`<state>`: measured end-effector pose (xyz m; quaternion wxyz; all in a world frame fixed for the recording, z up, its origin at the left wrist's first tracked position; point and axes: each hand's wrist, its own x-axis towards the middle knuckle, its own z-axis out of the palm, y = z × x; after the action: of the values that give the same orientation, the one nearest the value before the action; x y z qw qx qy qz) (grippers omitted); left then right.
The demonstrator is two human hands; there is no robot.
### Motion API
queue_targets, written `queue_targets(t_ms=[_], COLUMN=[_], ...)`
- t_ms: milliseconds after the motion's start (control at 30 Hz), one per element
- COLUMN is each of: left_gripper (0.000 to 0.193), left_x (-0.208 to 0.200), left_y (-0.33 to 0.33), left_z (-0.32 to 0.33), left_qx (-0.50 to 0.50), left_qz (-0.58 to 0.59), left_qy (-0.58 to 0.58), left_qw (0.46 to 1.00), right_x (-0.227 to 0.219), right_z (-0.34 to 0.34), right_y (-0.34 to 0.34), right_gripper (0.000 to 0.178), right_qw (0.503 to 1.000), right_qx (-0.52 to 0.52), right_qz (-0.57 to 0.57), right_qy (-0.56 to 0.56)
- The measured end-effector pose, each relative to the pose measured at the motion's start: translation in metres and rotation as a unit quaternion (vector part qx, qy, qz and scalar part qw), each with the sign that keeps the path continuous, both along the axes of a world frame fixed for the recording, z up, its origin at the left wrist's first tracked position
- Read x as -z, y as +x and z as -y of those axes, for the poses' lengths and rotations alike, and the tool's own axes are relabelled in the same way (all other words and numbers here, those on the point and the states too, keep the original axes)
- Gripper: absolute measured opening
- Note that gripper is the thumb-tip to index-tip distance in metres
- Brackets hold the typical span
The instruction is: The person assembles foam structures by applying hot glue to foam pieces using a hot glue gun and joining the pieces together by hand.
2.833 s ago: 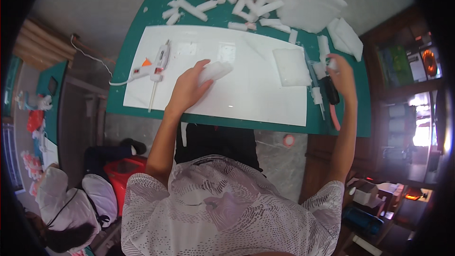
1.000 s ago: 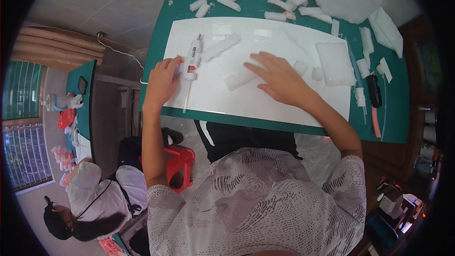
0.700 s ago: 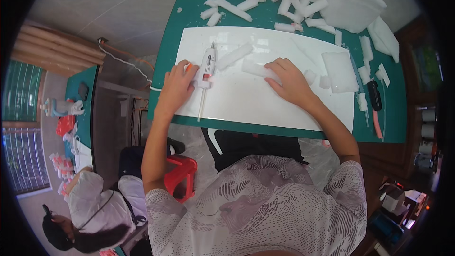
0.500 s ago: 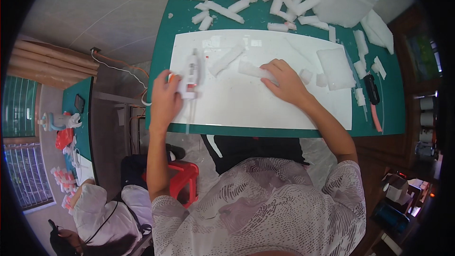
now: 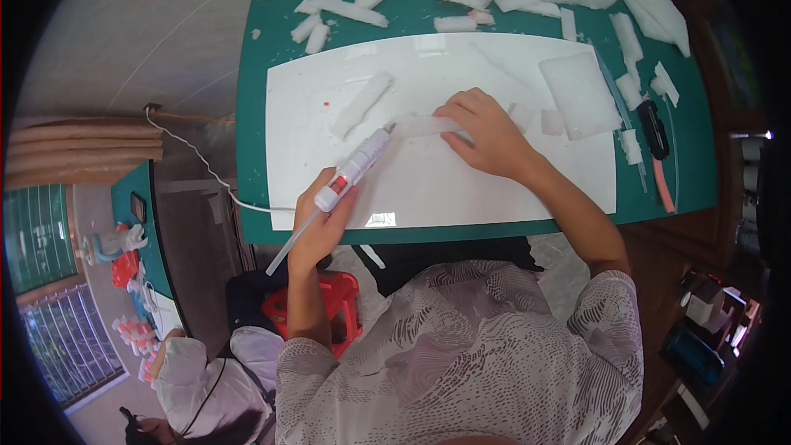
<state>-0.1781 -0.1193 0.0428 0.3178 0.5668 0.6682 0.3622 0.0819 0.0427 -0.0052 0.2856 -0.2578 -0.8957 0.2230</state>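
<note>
My left hand (image 5: 320,227) is closed round a white hot glue gun (image 5: 360,162), with a long glue stick (image 5: 290,245) poking from its rear. The gun's nozzle sits at the left end of a white foam strip (image 5: 418,126), seemingly touching it. Fingers and thumb of my right hand (image 5: 484,133) grip the strip's right part, against a white board (image 5: 486,198). Another foam strip (image 5: 362,105) lies slanted just beyond the nozzle. To the right of my right hand are small foam blocks (image 5: 552,122) and a flat foam slab (image 5: 579,95).
Loose foam strips (image 5: 350,10) and bigger foam pieces cover the far part of the green table (image 5: 255,124). A black-handled tool (image 5: 652,129) lies at the right edge. The gun's cord (image 5: 247,204) trails left. Another person (image 5: 206,379) sits at lower left, beside a red stool (image 5: 350,305).
My left hand has swung the glue gun from upright at the left to the foam strip's end, nozzle pointing right. My right hand stays on the strip. The view has shifted slightly.
</note>
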Motion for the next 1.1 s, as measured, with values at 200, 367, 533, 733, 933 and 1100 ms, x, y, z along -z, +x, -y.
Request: queue_targets(t_ms=[200, 367, 533, 733, 933, 1100], left_gripper=[0.012, 0.011, 0.015, 0.015, 0.016, 0.013], left_x=[0.008, 0.015, 0.017, 0.016, 0.018, 0.028], left_y=[0.003, 0.0, -0.001, 0.004, 0.003, -0.004], left_z=[-0.007, -0.004, -0.004, -0.007, -0.007, -0.001], left_qx=[-0.006, -0.004, -0.004, -0.023, -0.02, -0.035], left_qz=[0.016, 0.017, 0.007, 0.024, 0.03, 0.051], left_qy=[-0.057, -0.068, -0.067, -0.055, -0.049, -0.056], left_qw=[0.998, 0.998, 0.998, 0.998, 0.998, 0.997], right_x=[-0.005, -0.006, -0.005, -0.004, -0.004, -0.004], right_z=[-0.001, -0.001, -0.001, 0.0, -0.001, -0.001], right_y=[0.01, 0.009, 0.008, 0.008, 0.009, 0.009], right_gripper=[0.024, 0.024, 0.023, 0.022, 0.026, 0.026], right_qw=[1.0, 1.0, 1.0, 1.0, 0.999, 0.999], right_qx=[0.022, 0.023, 0.015, 0.016, 0.017, 0.018], right_qz=[0.013, 0.012, 0.01, 0.016, 0.032, 0.028], right_qy=[-0.015, -0.009, -0.003, 0.0, -0.005, 0.001])
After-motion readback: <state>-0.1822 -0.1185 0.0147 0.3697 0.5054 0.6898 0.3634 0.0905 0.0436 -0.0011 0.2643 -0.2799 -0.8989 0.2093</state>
